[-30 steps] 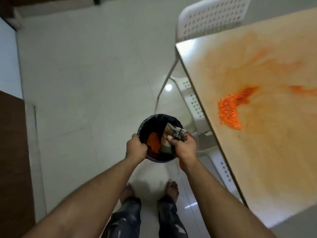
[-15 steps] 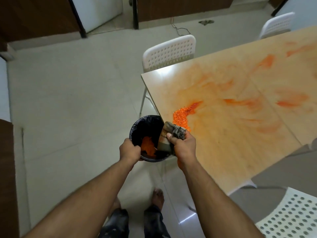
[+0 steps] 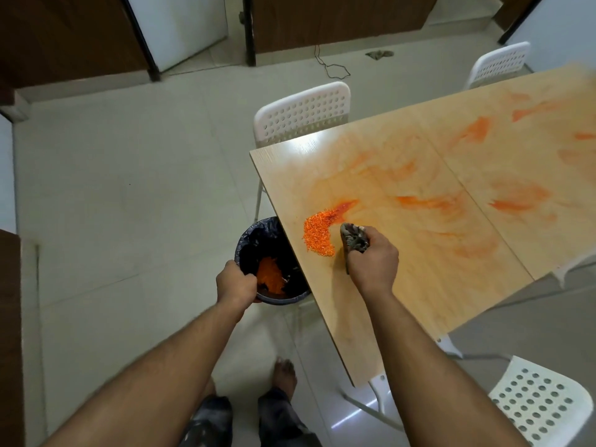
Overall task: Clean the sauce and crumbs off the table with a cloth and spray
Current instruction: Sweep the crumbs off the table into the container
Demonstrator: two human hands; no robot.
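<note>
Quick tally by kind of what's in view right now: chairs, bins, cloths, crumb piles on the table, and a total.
White chairs: 3
Bins: 1, held by the left hand
Cloths: 2, one in the right hand, one on the floor
Crumb piles: 1
Total: 7

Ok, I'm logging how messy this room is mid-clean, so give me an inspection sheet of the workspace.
Surface: table smeared with orange sauce.
Job's things: crumb pile near the table edge; cloth; bin below the edge, orange crumbs inside; spray not seen.
Clutter: rag on the floor.
Hands: left hand grips the bin rim; right hand grips the cloth beside the pile.
Cables: thin wire on the floor.
Surroundings: white chairs, tiled floor.
</note>
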